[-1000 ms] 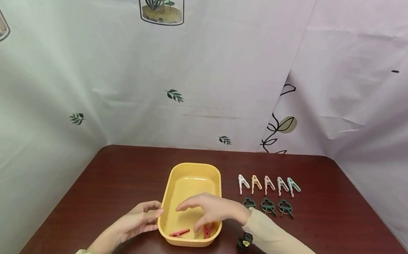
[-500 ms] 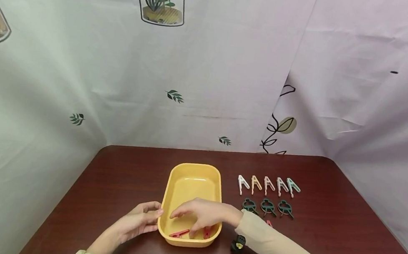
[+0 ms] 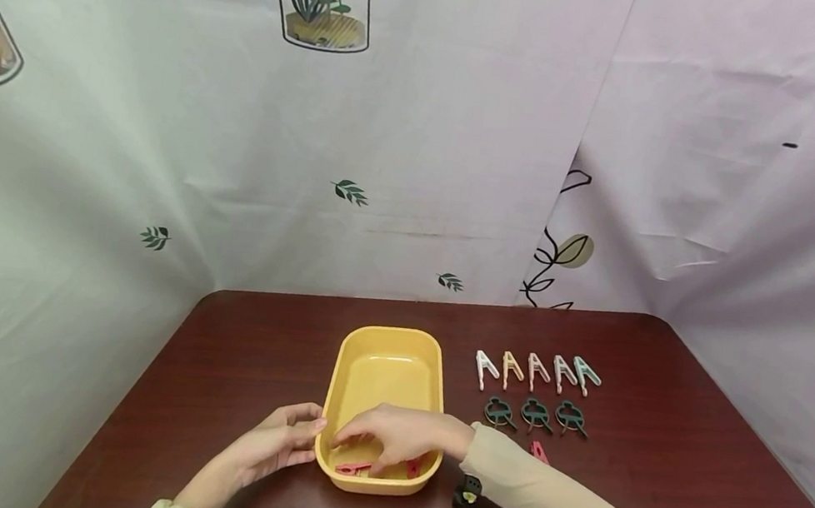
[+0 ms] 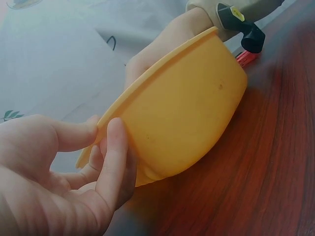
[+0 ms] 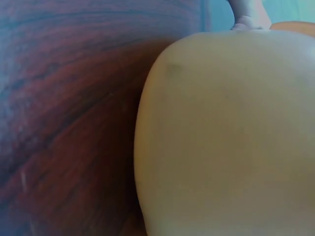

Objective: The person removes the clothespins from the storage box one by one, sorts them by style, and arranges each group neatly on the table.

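A yellow plastic tub [image 3: 393, 340] stands on the table. My left hand [image 3: 278, 440] pinches its left rim; in the left wrist view the thumb of the left hand [image 4: 74, 162] is at the rim, with fingers under it against the outer wall. My right hand [image 3: 402, 436] reaches over the right rim, fingers bent down and spread from the thumb inside the tub. Just below its fingertips lies a red clothespin [image 3: 351, 468]. Another red clothespin [image 3: 414, 468] sits near the tub's right wall, partly under the hand. The tub's wall [image 5: 221, 132] fills most of the right wrist view.
Right of the tub, several pale clothespins [image 3: 533, 371] lie in a row, with three dark green round clips [image 3: 536, 414] in front. A red clothespin [image 3: 539, 451] shows beside the right sleeve [image 3: 561, 498]. Fabric walls [image 3: 418, 163] rise behind the table [image 3: 277, 340].
My right hand has moved left and lower in the tub, toward the left red clothespin. Its sleeve has uncovered a red clothespin on the table. The left hand has stayed on the rim.
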### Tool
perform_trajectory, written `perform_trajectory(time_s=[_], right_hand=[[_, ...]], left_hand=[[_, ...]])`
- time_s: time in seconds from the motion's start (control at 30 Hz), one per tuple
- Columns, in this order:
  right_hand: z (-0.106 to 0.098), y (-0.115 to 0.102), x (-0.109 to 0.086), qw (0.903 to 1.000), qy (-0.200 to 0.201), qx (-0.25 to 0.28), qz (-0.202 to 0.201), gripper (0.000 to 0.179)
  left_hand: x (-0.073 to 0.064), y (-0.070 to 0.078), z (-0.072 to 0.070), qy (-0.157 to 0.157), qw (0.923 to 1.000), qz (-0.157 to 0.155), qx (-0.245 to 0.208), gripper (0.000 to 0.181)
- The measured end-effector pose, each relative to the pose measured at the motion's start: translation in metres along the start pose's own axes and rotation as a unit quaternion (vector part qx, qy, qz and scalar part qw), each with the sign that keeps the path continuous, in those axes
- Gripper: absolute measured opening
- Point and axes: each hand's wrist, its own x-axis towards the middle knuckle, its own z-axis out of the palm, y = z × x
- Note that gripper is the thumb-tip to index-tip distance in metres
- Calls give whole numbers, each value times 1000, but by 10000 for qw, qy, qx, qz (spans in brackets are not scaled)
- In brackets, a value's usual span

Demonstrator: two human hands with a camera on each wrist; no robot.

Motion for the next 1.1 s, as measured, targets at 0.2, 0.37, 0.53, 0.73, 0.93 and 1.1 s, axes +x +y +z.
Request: perform_trajectory(time_s=[0.2, 0.37, 0.53, 0.73, 0.93, 1.1], right_hand=[[2, -3, 2, 9999, -138, 27, -27, 56], [1, -4, 2, 9995, -165, 256, -1, 53], [-1, -4, 1, 9997, 2, 239, -75, 49], [0, -1, 2, 9999, 48, 66, -87, 50], [2, 0, 4, 9997, -169, 36, -192, 56], [2, -1, 4, 9993, -300, 92, -188, 61]], left_hand=[[1, -1, 0, -3, 10000, -8, -16, 11], [0, 0, 2, 0, 10000, 26, -25, 11], [0, 0, 1, 35, 10000, -18, -26, 10], [1, -1, 0, 13, 10000, -7, -51, 11], [1, 0, 0, -13, 10000, 21, -68, 11], [1, 0, 0, 33, 10000, -32, -48, 11]])
